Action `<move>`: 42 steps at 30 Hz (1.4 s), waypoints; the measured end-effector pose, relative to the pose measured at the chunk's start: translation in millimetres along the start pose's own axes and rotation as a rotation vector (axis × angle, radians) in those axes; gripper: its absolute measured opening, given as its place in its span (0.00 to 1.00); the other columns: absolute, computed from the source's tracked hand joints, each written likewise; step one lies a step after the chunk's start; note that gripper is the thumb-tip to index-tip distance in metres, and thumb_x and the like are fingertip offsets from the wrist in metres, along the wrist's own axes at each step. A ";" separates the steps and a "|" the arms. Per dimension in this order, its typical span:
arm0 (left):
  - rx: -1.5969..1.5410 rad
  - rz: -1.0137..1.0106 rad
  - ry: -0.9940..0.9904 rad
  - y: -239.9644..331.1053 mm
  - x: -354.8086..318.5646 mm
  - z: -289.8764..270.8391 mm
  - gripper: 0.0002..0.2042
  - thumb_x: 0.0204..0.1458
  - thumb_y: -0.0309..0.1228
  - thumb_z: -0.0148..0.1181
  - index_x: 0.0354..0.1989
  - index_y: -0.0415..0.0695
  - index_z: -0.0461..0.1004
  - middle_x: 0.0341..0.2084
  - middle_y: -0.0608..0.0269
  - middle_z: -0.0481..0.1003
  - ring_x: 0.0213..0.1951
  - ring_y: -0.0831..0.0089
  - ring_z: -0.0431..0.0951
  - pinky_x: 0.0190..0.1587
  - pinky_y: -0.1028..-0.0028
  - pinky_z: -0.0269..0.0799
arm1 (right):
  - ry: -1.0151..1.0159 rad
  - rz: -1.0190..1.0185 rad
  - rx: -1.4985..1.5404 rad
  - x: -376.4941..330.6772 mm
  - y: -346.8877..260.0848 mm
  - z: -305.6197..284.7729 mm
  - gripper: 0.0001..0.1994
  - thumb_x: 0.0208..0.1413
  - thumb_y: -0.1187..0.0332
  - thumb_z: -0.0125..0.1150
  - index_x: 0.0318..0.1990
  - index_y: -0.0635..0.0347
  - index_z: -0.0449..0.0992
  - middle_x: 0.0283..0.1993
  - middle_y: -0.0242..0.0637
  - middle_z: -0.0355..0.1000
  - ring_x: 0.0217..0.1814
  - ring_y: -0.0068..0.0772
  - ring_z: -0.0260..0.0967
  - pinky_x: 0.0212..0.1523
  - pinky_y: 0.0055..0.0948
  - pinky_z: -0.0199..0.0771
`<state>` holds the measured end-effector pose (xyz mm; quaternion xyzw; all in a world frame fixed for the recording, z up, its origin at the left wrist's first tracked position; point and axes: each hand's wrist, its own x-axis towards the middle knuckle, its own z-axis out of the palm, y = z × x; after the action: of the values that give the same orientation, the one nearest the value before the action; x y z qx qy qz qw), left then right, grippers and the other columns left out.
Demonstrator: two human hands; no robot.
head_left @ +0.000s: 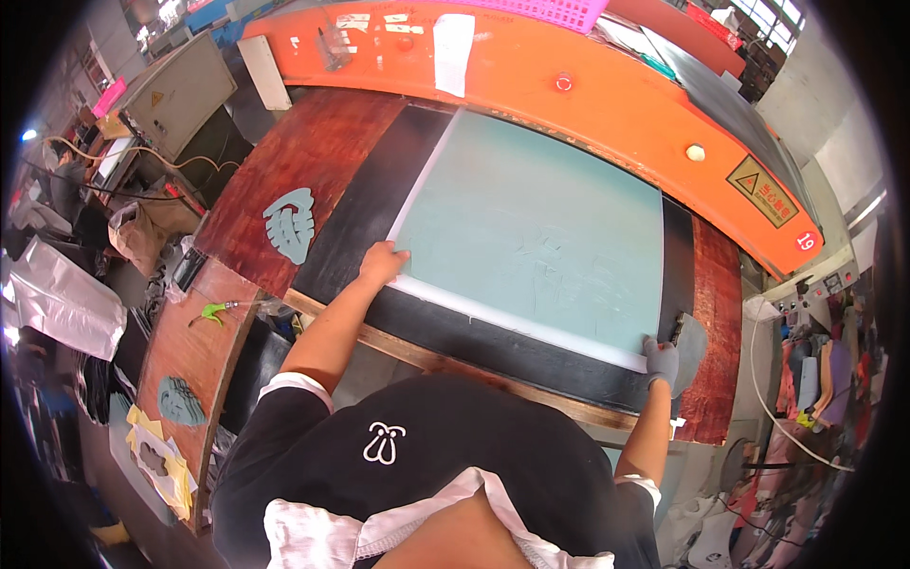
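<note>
A large pale green sheet [531, 228] with white edges lies flat on the black board [455, 327] in front of me. My bare left hand [382, 264] is closed on the sheet's near left corner, thumb on top. At its near right corner, my right hand [662, 358], in a grey glove, has its fingers closed on the edge. Just beyond the right hand lies a grey-green flat piece [692, 353] with a dark strip along one side. Left of the sheet, a pile of cut grey-green pieces [289, 226] rests on the reddish-brown board [332, 133].
An orange machine beam [607, 90] with a red button [564, 82] spans the far side. On the left, a wooden side table [204, 356] holds a green air gun [216, 311], another grey-green pile [180, 400] and yellow papers [171, 474]. A pale cable [787, 431] hangs at right.
</note>
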<state>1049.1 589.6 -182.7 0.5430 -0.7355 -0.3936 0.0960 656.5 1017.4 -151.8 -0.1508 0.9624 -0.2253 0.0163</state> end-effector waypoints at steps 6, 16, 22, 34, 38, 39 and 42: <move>-0.296 -0.019 -0.091 -0.3 -18.1 -11.4 0.15 0.53 0.35 0.56 0.42 0.35 0.72 0.26 0.56 0.76 0.21 0.71 0.77 0.22 0.73 0.73 | -0.058 -0.043 0.036 0.3 22.1 7.6 0.22 0.49 0.54 0.54 0.30 0.72 0.76 0.27 0.56 0.72 0.31 0.53 0.71 0.36 0.44 0.67; -1.335 -0.140 -0.435 -51.1 -94.0 -10.8 0.20 0.55 0.29 0.54 0.57 0.46 0.61 0.47 0.60 0.71 0.46 0.67 0.74 0.45 0.66 0.72 | 0.311 -0.327 -0.175 -75.5 15.0 -11.4 0.18 0.51 0.59 0.60 0.42 0.67 0.71 0.42 0.49 0.68 0.45 0.46 0.67 0.45 0.40 0.66; -1.621 -0.135 -0.508 -35.7 -101.4 9.4 0.19 0.56 0.33 0.53 0.55 0.44 0.63 0.46 0.61 0.72 0.48 0.66 0.73 0.49 0.64 0.69 | -0.163 -1.155 0.403 -106.5 -189.5 84.1 0.30 0.46 0.55 0.66 0.54 0.64 0.66 0.52 0.47 0.68 0.56 0.49 0.64 0.56 0.41 0.64; -1.210 -0.087 -0.211 -30.1 -108.8 38.5 0.24 0.60 0.52 0.42 0.47 0.41 0.68 0.31 0.69 0.71 0.31 0.80 0.68 0.34 0.79 0.63 | -0.560 -1.408 0.328 -181.7 -330.7 141.7 0.30 0.45 0.58 0.63 0.52 0.70 0.66 0.57 0.52 0.61 0.61 0.51 0.57 0.60 0.42 0.59; -1.067 0.040 -0.257 -21.9 -109.7 27.0 0.24 0.61 0.52 0.40 0.32 0.43 0.72 0.23 0.70 0.69 0.26 0.82 0.66 0.31 0.79 0.61 | -0.428 -1.442 0.347 -181.7 -329.9 148.3 0.28 0.47 0.58 0.61 0.52 0.67 0.67 0.55 0.49 0.63 0.56 0.47 0.62 0.55 0.38 0.64; -1.028 0.076 -0.244 -20.5 -108.6 24.5 0.24 0.60 0.52 0.40 0.37 0.42 0.71 0.28 0.68 0.70 0.30 0.80 0.67 0.34 0.78 0.63 | -0.356 -1.467 0.332 -181.6 -331.2 150.0 0.27 0.48 0.57 0.61 0.52 0.67 0.67 0.53 0.49 0.65 0.54 0.46 0.64 0.54 0.37 0.66; -0.979 0.155 -0.194 -17.3 -105.8 23.0 0.27 0.60 0.53 0.39 0.46 0.39 0.70 0.37 0.63 0.71 0.36 0.76 0.70 0.41 0.75 0.66 | -0.604 -1.251 0.432 -176.8 -333.1 150.2 0.24 0.50 0.58 0.59 0.51 0.63 0.68 0.49 0.47 0.68 0.48 0.42 0.69 0.47 0.34 0.71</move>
<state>1090.0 691.3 -179.7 0.3391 -0.5081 -0.7329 0.2995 934.3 721.4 -147.0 -0.7218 0.5839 -0.3259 0.1787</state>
